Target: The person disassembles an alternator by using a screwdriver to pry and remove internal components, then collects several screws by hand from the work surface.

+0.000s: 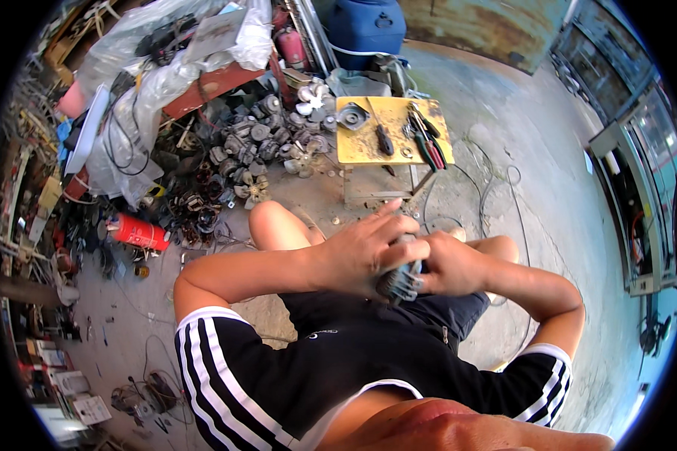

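In front of my torso, my left hand (pixel 376 244) and my right hand (pixel 447 263) grip a dark grey, finned metal part (pixel 399 286), apparently a small motor. My left hand lies over it from the left with curled fingers, and my right hand holds its right side; their inner fingers are partly hidden. Beyond my hands stands a small yellow-topped table (pixel 365 158), bearing a metal housing (pixel 352 114), a dark-handled screwdriver (pixel 384 139) and pliers with green-and-red handles (pixel 432 150).
A heap of motors and fan blades (pixel 256 135) lies left of the table, with a red cylinder (pixel 139 233) nearby. Behind are plastic-covered clutter (pixel 143 75) and a blue drum (pixel 365 30). Cables (pixel 511 174) trail over the floor; metal cabinets (pixel 628 195) line the right.
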### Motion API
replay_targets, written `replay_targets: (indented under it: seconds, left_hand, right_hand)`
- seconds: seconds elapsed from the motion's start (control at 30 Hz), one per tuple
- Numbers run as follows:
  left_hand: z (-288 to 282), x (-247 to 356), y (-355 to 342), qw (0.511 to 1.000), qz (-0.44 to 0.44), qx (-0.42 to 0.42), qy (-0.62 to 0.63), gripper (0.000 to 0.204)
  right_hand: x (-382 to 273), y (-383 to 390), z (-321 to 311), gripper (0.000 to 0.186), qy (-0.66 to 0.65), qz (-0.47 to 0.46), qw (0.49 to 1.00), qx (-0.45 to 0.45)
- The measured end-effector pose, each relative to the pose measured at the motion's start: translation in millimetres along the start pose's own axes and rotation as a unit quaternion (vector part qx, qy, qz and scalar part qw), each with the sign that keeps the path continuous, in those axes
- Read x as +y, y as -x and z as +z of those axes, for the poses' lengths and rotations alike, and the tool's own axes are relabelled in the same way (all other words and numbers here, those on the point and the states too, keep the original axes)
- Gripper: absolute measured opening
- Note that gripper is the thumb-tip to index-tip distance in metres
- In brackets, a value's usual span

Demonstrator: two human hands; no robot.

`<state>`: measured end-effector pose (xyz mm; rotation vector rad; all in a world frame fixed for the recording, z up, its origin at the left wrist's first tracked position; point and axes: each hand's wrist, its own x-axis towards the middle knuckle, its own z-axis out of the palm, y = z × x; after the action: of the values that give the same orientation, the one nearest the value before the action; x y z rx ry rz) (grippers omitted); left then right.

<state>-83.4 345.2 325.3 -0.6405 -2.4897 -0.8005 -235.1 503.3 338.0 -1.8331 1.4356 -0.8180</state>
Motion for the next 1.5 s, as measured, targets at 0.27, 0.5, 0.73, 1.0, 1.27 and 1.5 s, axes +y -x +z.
replay_targets:
  seconds: [0.27, 0.5, 0.73, 1.0, 1.27, 1.5]
  left_hand:
    - [-17.8, 5.1, -12.5, 0.996, 0.082, 0.014, -0.041, 0.074]
    - [-29.0, -1.1, -31.2, 0.989, 0.145, 0.04, 0.019, 0.066]
    - [-33.2, 6.5, -39.8, 0.978, 0.197, 0.041, -0.057, 0.06]
    - [-40.1, 11.1, -44.8, 0.976, 0.197, 0.037, -0.088, 0.059]
    - [-123.3, -19.0, 22.7, 0.962, 0.074, 0.067, -0.256, 0.083]
    - [-90.4, -122.0, 40.2, 0.942, -0.231, 0.149, -0.193, 0.082]
  right_hand:
    - [-42.4, 7.2, -13.7, 0.04, 0.194, 0.065, 0.978, 0.033]
    - [-50.4, 7.3, -25.7, 0.027, -0.112, 0.146, 0.983, 0.015]
    - [-49.2, 18.2, -27.2, 0.026, -0.108, 0.173, 0.979, 0.017]
    - [-67.1, 17.5, -30.4, 0.042, 0.259, 0.02, 0.96, 0.104]
    - [-46.8, 58.9, -39.8, 0.03, -0.226, 0.255, 0.93, 0.136]
    - [96.2, 58.9, -56.6, 0.032, -0.197, 0.371, 0.871, 0.253]
